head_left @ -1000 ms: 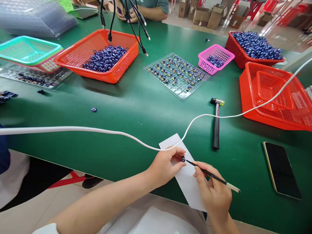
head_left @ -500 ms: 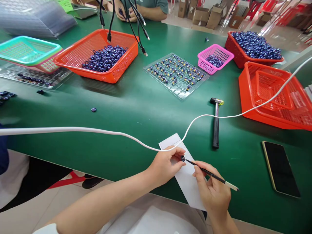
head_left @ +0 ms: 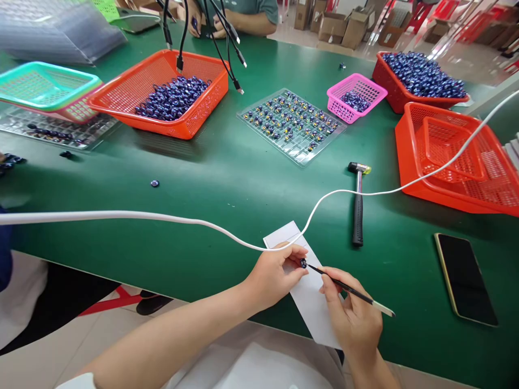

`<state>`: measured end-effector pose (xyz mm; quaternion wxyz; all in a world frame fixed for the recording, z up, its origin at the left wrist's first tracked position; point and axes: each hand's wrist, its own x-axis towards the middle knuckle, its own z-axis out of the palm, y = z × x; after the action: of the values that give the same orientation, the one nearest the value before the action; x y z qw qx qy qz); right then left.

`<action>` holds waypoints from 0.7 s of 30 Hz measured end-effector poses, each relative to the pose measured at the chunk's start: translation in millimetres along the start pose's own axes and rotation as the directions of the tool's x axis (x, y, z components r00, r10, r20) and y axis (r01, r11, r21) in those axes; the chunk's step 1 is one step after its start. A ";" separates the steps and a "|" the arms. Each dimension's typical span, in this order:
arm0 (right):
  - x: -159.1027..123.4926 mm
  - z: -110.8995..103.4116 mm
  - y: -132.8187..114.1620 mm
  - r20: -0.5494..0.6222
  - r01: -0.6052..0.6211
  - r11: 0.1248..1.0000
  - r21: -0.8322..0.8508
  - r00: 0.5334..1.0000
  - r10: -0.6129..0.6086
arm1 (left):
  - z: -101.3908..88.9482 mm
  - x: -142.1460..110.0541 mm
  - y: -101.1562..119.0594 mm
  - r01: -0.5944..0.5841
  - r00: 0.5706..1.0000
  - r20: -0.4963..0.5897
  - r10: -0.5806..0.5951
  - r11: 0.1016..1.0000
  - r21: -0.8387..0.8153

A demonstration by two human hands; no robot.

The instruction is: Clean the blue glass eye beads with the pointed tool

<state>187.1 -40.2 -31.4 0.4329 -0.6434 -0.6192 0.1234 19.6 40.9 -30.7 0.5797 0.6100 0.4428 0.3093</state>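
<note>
My left hand (head_left: 274,275) pinches a small dark blue bead (head_left: 303,263) between thumb and fingers, just above a white sheet of paper (head_left: 310,294) at the near edge of the green table (head_left: 227,178). A thin dark brush (head_left: 348,290) is held like a pen in my right hand (head_left: 352,316), its tip touching the bead. A white cable (head_left: 170,219) runs across the table and passes right by my left hand's fingers.
A hammer (head_left: 357,205) and a black phone (head_left: 464,278) lie to the right. Further back: a clear tray of beads (head_left: 292,124), a pink basket (head_left: 356,97), orange baskets (head_left: 162,92) (head_left: 454,156) (head_left: 421,75), a teal basket (head_left: 44,86). Another person's hands (head_left: 206,24) work at the far edge under hanging black cables (head_left: 231,48).
Nothing much: both hands keep the same grip on bead and brush; the view has shifted very slightly.
</note>
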 end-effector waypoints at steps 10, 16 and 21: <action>2.8 0.0 -1.3 -0.020 0.063 0.998 0.008 0.998 -0.062 | 0.7 -0.3 -1.5 -0.011 1.000 -0.008 0.011 1.000 0.015; -0.2 -0.4 1.4 -0.015 0.047 0.999 0.016 0.999 -0.047 | -0.3 -0.1 -1.3 -0.009 1.000 -0.008 0.009 1.000 0.025; -3.0 1.1 0.1 -0.005 -0.015 0.999 0.038 1.000 0.015 | -0.4 -0.5 -1.3 -0.011 1.000 -0.004 0.012 0.999 0.031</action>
<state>185.8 -42.5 -33.2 0.4459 -0.6401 -0.6106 0.1367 18.7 40.6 -31.9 0.5674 0.6210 0.4452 0.3068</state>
